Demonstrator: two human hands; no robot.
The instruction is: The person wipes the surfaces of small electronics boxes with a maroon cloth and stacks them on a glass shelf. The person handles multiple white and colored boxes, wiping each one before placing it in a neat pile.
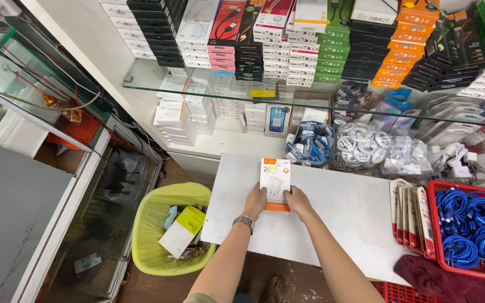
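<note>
On the far left, a yellow bin (pixel 166 224) is seen on the floor, with empty boxes and scraps dropped inside it. Next to it, a white worktop (pixel 343 207) is set out, and a small white and orange box (pixel 275 184) is laid flat near its back edge. The box is held from both sides. The left hand (pixel 255 202), with a metal watch (pixel 244 222) worn on its wrist, is pressed to the left edge of the box, and the right hand (pixel 297 202) is pressed to its lower right corner. The fingers are curled and pinched on the box. The box is not opened yet, so the work on it looks just begun. Farther right, flat packs (pixel 411 216) are stood in a row, and blue cables (pixel 470 227) are piled in a red basket (pixel 439 188).
</note>
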